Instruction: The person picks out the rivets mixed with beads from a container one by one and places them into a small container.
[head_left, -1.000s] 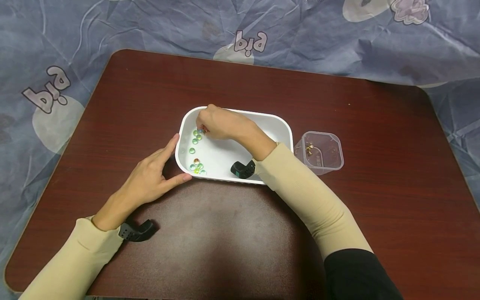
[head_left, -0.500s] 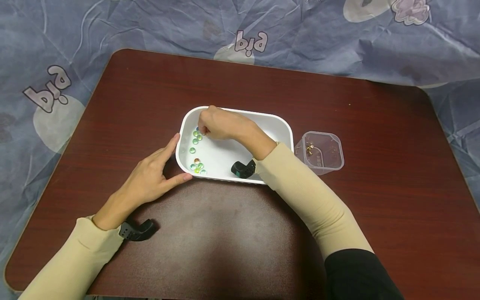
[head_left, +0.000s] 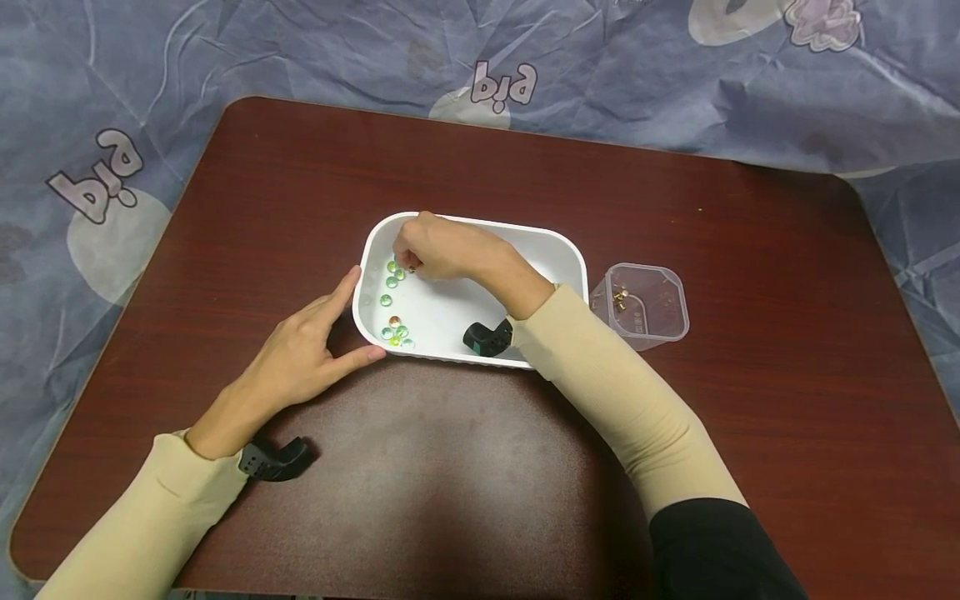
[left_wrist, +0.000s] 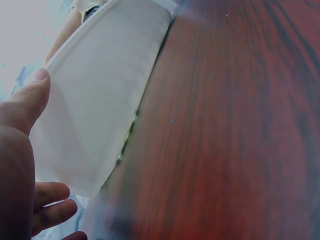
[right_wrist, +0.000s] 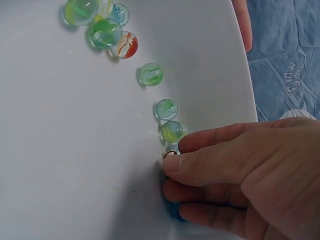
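Note:
A white tray (head_left: 465, 321) holds several glass marbles (head_left: 395, 321) along its left end, green, yellow, blue and red-swirled. Over its far left corner, my right hand (head_left: 442, 246) has its fingers curled down among the marbles. In the right wrist view, the thumb and fingers pinch a small shiny brass-coloured piece (right_wrist: 170, 154), mostly hidden by the thumb. A blue marble (right_wrist: 176, 212) shows partly beneath the lower fingers. My left hand (head_left: 296, 354) touches the tray's left end, its thumb at the near corner and its fingers extended along the outer wall.
Right of the tray stands a clear plastic container (head_left: 641, 308) with several small brass-coloured pieces (head_left: 619, 298) inside. All of it is on a dark red-brown table (head_left: 465, 467). A blue patterned cloth (head_left: 300, 50) hangs beyond the table's far edge.
The right hand's fingers have shifted slightly among the marbles at the far left corner, and the brass-coloured glint now shows beside the fingertips. The left hand and the tray stay in place.

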